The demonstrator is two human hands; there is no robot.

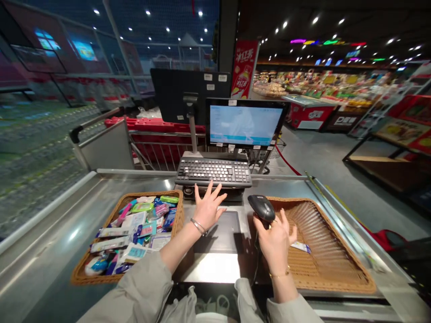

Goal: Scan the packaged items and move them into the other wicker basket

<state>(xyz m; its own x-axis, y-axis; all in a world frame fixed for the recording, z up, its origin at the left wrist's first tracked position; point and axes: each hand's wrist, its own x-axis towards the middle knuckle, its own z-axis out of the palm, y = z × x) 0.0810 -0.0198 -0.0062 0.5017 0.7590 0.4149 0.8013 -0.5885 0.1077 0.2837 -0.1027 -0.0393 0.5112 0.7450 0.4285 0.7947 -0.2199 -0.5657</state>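
Note:
My left hand [207, 207] is open, fingers spread, reaching toward the front edge of the black keyboard [213, 172] on the checkout counter. My right hand [274, 237] grips the handle of a black handheld barcode scanner [261, 207], its head pointing up and away. On my left a wicker basket [79, 272] is full of several small packaged items such as toothbrushes and tubes. On my right a second wicker basket [336, 264] holds one small packet [301, 246] just beyond my right hand.
A lit monitor [244, 124] stands behind the keyboard, with a second dark screen [175, 92] behind it. A flat scanner plate [222, 229] lies between the baskets. Red shopping carts [151, 134] stand beyond the steel counter [50, 242]. Store aisles and shelves stretch to the right.

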